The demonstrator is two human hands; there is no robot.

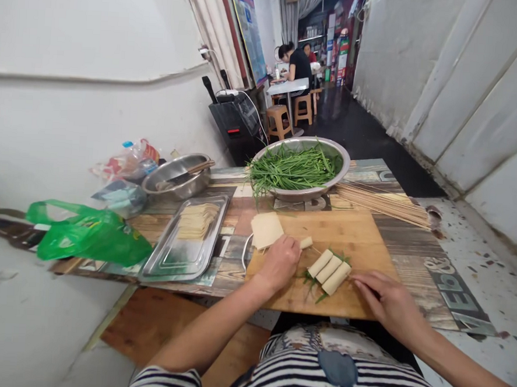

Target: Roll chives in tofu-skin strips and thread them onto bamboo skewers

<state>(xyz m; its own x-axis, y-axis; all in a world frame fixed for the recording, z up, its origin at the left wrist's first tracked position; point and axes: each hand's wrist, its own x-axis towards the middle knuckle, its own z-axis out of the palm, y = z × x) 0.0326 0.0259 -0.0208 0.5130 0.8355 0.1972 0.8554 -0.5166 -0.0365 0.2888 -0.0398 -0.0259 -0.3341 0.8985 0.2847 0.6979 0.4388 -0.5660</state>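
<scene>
On the wooden cutting board [370, 235] lie three pale rolls of tofu sheet [329, 272] side by side, green chives poking from their ends. A thin skewer [316, 251] shows at their upper left side. My right hand [386, 297] pinches the skewer's other end, just right of the rolls. My left hand [283, 262] is closed at a single tofu roll [307, 242], whose far end sticks out past the fingers; the fingertips are partly hidden. Beside that hand is a stack of square tofu sheets [267, 230] at the board's left edge.
A steel basin of chives [301, 170] stands behind the board, with a bundle of bamboo skewers [384, 205] to its right. Leftward are a metal tray [179, 264] with sliced sheets, a steel bowl [178, 177] and a green plastic bag [89, 233]. Two people sit at a far table [288, 87].
</scene>
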